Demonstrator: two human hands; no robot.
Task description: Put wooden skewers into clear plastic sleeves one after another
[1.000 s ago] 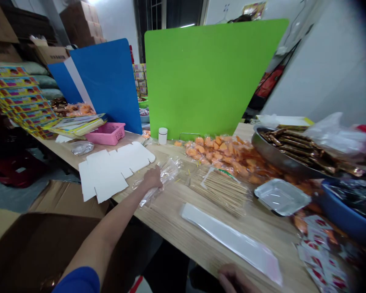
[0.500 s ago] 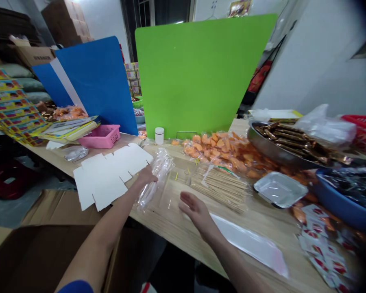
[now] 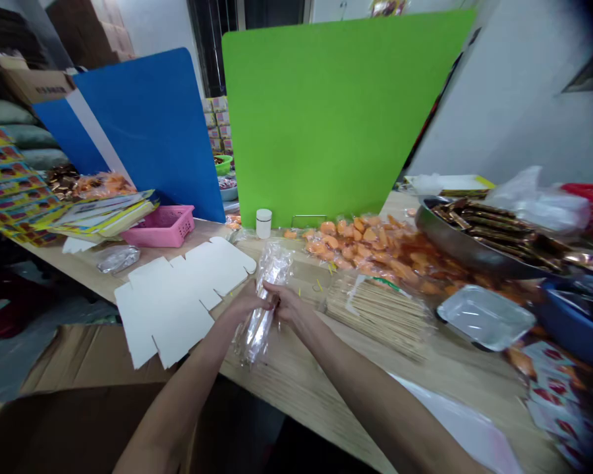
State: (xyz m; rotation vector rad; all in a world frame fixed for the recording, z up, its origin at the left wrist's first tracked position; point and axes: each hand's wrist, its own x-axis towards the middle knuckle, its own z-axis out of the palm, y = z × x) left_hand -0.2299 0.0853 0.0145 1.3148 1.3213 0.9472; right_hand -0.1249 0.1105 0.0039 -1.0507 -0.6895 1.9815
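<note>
A long bundle in clear, shiny plastic wrap (image 3: 259, 332) lies near the front edge of the table; its contents are hard to make out. My left hand (image 3: 251, 301) grips it from the left side, fingers curled round it. From the right, my right hand (image 3: 286, 305) holds the same bundle, its fingers closed against the wrap. Flat white card blanks (image 3: 178, 289) lie just left of the left hand. To the right of my hands, a clear bag of thin wooden sticks (image 3: 380, 309) rests on the table.
Orange wrapped pieces (image 3: 356, 240) spread along the back beneath a green board (image 3: 346, 125). A clear plastic tray (image 3: 484, 316), a metal bowl (image 3: 454, 237) and a blue basin (image 3: 573, 322) stand right. A pink basket (image 3: 161, 227) sits left; an open cardboard box (image 3: 93, 362) is below.
My right hand has moved left from over the table and closed on the plastic-wrapped bundle. My left hand stays at the bundle, which now stands more lengthwise towards me.
</note>
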